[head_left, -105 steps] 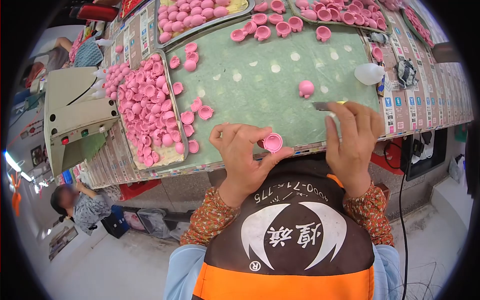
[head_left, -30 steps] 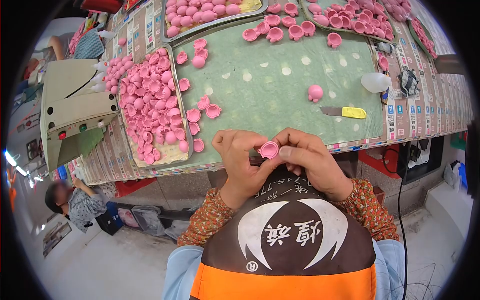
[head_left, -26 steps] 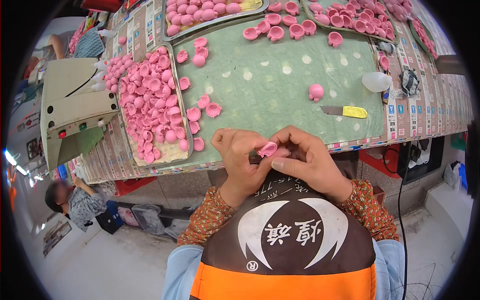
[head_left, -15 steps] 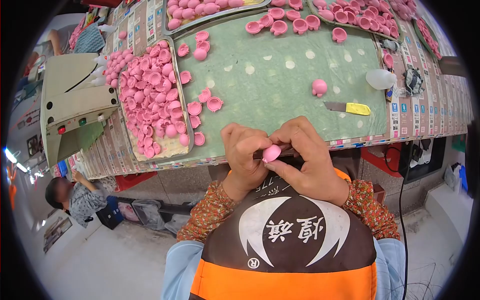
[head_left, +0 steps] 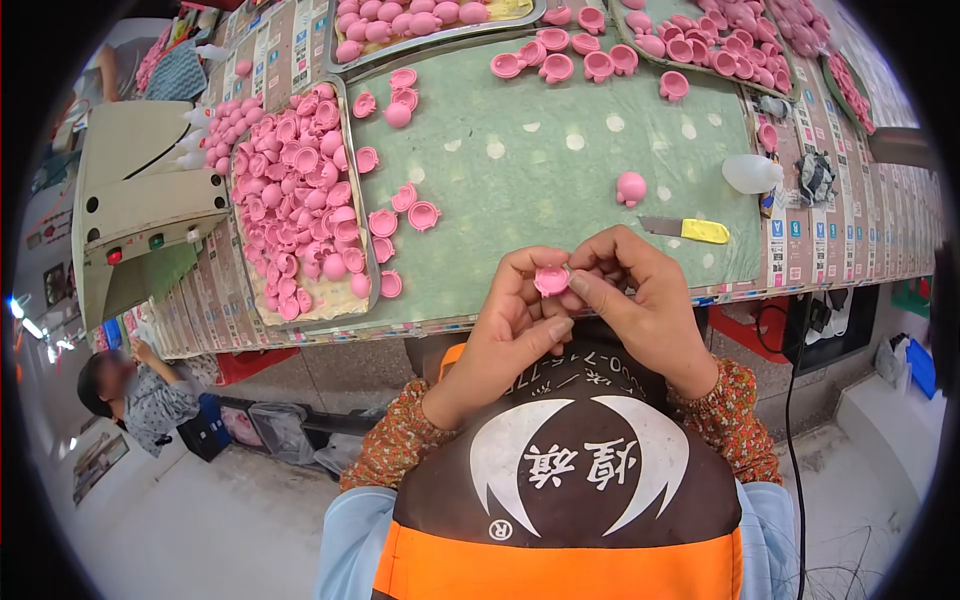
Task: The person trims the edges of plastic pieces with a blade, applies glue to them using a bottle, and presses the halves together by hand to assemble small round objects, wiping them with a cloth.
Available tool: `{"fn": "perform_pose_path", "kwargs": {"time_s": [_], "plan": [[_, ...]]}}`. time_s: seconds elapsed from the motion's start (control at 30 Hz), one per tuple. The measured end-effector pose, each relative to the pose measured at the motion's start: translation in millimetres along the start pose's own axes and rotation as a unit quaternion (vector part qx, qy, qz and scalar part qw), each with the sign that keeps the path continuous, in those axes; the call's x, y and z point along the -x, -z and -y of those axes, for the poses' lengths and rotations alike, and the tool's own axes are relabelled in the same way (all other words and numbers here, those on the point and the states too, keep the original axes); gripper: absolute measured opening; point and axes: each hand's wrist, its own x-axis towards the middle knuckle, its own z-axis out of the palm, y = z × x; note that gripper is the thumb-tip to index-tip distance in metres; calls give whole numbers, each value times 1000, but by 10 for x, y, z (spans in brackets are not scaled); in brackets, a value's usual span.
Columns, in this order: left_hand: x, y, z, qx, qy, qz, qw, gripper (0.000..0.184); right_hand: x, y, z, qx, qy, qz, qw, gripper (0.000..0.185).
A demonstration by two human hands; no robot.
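The pink cup in hand (head_left: pixel 551 282) is at the centre of the frame, hollow side facing up, and has not been put down. The right hand (head_left: pixel 640 300) has its thumb and forefinger clamped on the cup's edge. The left hand (head_left: pixel 515 325) has fingers curled behind the cup and its thumb apart from it; whether this grip presses on it I cannot tell.

Right of centre on the green mat (head_left: pixel 540 200), one round pink piece (head_left: pixel 630 188) lies just above the knife (head_left: pixel 690 229), which neither hand holds.

The handling looks well short of finished: a large left heap (head_left: pixel 295 175) fills the left tray (head_left: pixel 338 298), with loose cups (head_left: pixel 424 215) beside it. At upper centre, another tray (head_left: pixel 440 40) bears pieces lying mostly round side up, and the upper-right heap (head_left: pixel 725 45) shows many hollow sides. Which of these are already worked and which remain cannot be told by sight; all share the counter (head_left: pixel 870 220).
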Motion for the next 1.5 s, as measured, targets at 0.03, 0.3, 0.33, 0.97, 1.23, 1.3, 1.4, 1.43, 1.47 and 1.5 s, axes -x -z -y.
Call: {"fn": "perform_pose_path", "kwargs": {"time_s": [0.03,0.3,0.33,0.97,1.23,1.3,1.4,1.43,1.47,1.5], "plan": [[3,19,2,-4,7,5,1000,58,3,1,-1,-18,6,6,1000,13],[5,-30,13,-166,-57,-19,984,68,26,-93,-31,66,30,-24,997,29],[7,-30,21,-210,-88,-22,973,71,22,-120,-48,79,65,-33,994,34],[80,191,-12,193,63,36,979,40,21,61,42,121,224,77,964,46],[72,126,-117,181,41,-26,982,55,-278,348,-11,411,176,-235,863,24],[64,123,-109,182,42,-39,982,56,-374,318,-27,472,186,-255,823,20],[74,131,-76,186,37,-52,980,55,-475,264,-92,533,220,-230,784,18],[78,129,-69,194,34,-53,979,54,-499,239,-84,536,227,-235,778,19],[84,129,-64,202,30,-53,977,54,-514,217,-85,540,235,-240,772,19],[91,131,-57,202,31,-56,977,54,-521,204,-96,539,234,-238,773,19]]}}
